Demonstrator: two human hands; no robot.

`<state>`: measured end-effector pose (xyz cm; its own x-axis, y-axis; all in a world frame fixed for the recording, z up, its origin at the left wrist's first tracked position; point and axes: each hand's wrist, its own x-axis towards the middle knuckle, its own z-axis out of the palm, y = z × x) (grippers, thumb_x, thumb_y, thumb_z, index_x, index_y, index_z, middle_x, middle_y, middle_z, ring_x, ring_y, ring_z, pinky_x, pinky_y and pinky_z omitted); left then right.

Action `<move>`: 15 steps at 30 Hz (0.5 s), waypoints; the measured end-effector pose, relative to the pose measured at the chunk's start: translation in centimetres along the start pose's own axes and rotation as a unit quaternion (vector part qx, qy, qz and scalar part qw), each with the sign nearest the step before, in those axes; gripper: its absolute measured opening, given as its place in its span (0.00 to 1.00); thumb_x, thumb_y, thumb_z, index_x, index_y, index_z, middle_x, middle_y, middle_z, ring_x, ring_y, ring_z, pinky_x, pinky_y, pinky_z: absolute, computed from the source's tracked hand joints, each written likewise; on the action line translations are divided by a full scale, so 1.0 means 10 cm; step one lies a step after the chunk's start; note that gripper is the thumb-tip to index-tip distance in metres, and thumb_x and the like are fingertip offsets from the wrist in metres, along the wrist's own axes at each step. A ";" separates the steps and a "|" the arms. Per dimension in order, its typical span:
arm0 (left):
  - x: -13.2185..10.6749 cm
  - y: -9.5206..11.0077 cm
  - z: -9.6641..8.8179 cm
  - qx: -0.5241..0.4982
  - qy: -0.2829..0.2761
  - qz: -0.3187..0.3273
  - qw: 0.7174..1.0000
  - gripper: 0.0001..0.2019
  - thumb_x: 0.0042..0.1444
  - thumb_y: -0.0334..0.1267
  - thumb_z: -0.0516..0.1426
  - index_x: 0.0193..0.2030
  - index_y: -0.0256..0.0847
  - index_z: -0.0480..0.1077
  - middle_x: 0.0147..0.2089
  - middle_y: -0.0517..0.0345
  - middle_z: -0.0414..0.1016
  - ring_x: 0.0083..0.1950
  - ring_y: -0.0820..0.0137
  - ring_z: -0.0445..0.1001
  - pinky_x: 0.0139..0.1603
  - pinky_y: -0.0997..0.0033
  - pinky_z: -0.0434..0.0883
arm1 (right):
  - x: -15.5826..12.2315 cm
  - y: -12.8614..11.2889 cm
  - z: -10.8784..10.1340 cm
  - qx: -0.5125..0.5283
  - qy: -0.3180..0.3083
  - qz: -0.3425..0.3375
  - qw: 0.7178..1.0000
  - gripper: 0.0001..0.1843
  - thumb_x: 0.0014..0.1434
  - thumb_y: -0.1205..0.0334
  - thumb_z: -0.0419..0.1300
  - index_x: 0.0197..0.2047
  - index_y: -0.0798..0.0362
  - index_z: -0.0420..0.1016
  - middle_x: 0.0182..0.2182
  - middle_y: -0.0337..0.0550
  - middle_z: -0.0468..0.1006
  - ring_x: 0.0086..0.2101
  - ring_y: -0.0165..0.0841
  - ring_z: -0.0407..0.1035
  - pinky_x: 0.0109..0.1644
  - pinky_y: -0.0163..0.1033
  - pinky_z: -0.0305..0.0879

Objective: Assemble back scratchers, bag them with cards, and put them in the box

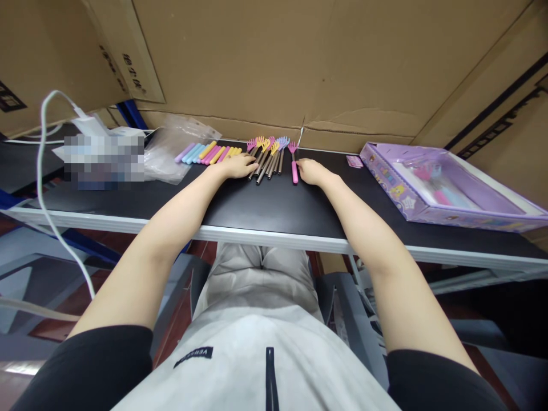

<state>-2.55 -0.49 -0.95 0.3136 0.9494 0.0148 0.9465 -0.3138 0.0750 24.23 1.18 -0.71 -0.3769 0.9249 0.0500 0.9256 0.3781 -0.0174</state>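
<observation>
On the black table (274, 208) lies a row of small scratchers (268, 155) with coloured claw heads and metal stems. My left hand (240, 166) rests flat on the table, fingers stretched out and touching the stems at the row's left end. One pink-handled scratcher (294, 164) lies a little apart on the right. My right hand (310, 170) lies beside it with its fingertips against the pink handle, fingers loosely extended. Loose coloured handle sleeves (208, 153) in purple, blue, pink and yellow lie to the left of the row.
A clear plastic bag (171, 149) lies left of the sleeves, with a white charger and cable (85, 123) beyond it. An open purple box (445, 185) holding pink and blue items sits at the right. A small pink tag (354, 161) lies near it. Cardboard (299, 63) walls the back.
</observation>
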 end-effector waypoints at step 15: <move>0.01 0.02 0.00 -0.024 -0.020 -0.013 0.999 0.35 0.73 0.51 0.41 0.79 0.38 0.62 0.82 0.45 0.60 0.81 0.59 0.60 0.81 0.58 0.58 | -0.03 -0.02 0.00 0.015 0.012 0.006 1.000 0.30 0.73 0.74 0.50 0.76 0.65 0.66 0.69 0.66 0.72 0.66 0.50 0.72 0.70 0.49 0.68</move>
<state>-2.28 -0.46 -0.95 0.2924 0.9559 -0.0280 0.9501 -0.2871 0.1217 24.11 0.84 -0.70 -0.3645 0.9283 0.0740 0.9285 0.3684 -0.0477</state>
